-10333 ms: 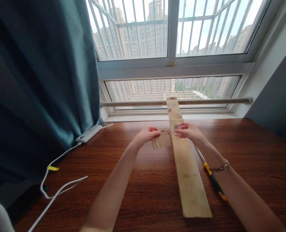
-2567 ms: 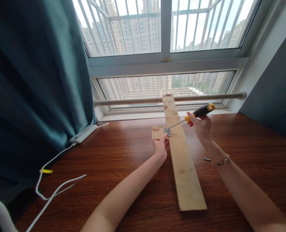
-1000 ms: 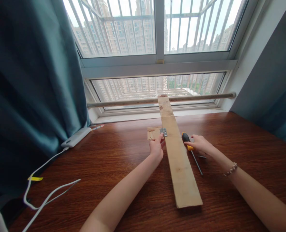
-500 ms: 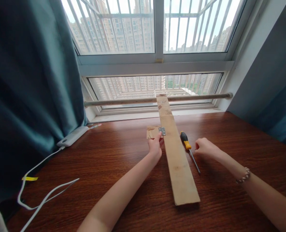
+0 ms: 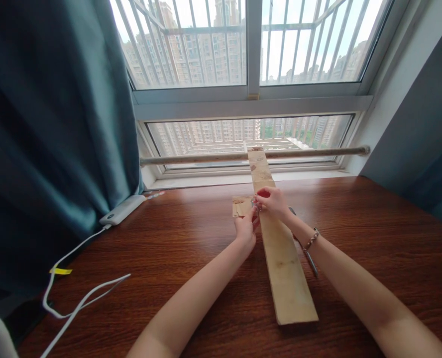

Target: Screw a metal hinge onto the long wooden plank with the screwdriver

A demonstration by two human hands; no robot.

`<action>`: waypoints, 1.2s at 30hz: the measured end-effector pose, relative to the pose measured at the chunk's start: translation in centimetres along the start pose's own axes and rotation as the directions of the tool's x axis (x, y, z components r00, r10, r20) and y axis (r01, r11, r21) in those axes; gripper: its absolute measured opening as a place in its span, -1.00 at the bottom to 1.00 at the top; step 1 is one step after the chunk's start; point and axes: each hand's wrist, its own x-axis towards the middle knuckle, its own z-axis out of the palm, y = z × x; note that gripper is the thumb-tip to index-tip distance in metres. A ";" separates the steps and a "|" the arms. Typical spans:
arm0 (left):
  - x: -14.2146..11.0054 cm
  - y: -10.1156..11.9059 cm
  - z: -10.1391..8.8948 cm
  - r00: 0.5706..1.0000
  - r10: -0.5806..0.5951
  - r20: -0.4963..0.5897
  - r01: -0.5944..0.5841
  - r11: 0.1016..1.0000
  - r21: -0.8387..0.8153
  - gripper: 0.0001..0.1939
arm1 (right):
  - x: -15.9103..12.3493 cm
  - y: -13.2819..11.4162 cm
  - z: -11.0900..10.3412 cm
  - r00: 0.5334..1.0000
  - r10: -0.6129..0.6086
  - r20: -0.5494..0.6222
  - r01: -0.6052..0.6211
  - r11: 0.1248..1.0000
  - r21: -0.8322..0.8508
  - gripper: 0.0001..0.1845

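A long wooden board (image 5: 286, 268) lies lengthwise on the brown table. A small wooden piece (image 5: 241, 206) sits against its left side, and a metal hinge (image 5: 254, 201) bridges the two. My left hand (image 5: 246, 229) is closed at the hinge, thumb on the metal and fingers by the board's left edge. Over the board, my right hand (image 5: 273, 201) pinches at the same hinge; whatever is between its fingertips is too small to make out. The screwdriver (image 5: 312, 266) lies right of the board, its handle mostly hidden by my right wrist.
A white power strip (image 5: 122, 210) with a white cable (image 5: 82, 303) lies on the table's left side, near a blue curtain (image 5: 64, 99). Behind the table, a rail (image 5: 198, 158) crosses the window, close to the board's far end.
My right hand has moved left from beside the screwdriver to the hinge, and its forearm now covers much of the screwdriver. My left hand stays at the hinge. The view has shifted slightly.
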 end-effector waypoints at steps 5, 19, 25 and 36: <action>0.0 -0.1 0.0 1.000 -0.012 -0.013 0.012 1.000 -0.014 -0.82 | -0.1 -0.2 0.0 0.998 -0.068 -0.011 0.063 0.966 -0.252 -0.89; -0.5 0.3 0.4 0.999 -0.027 -0.026 0.027 0.999 -0.021 -0.88 | -0.8 -1.1 0.6 0.978 -0.198 0.064 0.205 0.860 -0.467 -0.92; -0.6 0.3 0.3 0.999 -0.029 -0.031 0.028 0.999 -0.032 -0.86 | -0.6 -1.1 1.0 0.987 -0.160 0.036 0.154 0.831 -0.534 -0.88; -0.2 0.0 0.1 1.000 -0.002 -0.008 0.002 0.999 -0.034 -0.79 | -0.7 -0.9 -0.3 0.975 -0.209 0.077 0.222 0.874 -0.433 -0.88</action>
